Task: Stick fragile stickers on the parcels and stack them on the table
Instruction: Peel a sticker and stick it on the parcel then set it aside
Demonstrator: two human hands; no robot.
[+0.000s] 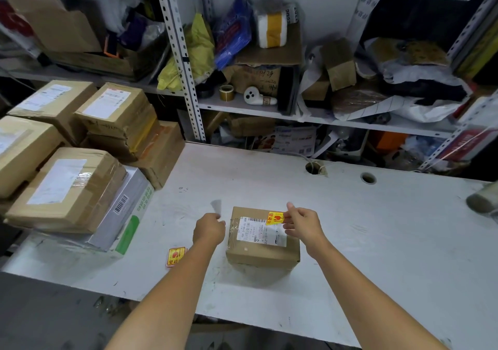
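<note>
My right hand (pixel 303 225) pinches the fragile sticker (pixel 275 218) directly over the far right corner of the parcel (pixel 262 252), which sits toward the table's (pixel 377 228) near edge. My left hand (pixel 208 229), just left of the parcel, curls on a blurred pale slip (pixel 217 206).

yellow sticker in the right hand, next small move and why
Probably press the yellow-and-red fragile sticker flat onto the small brown cardboard parcel: the right hand pinches it over the parcel's top, while the left hand holds a blurred whitish scrap, likely backing.
</note>
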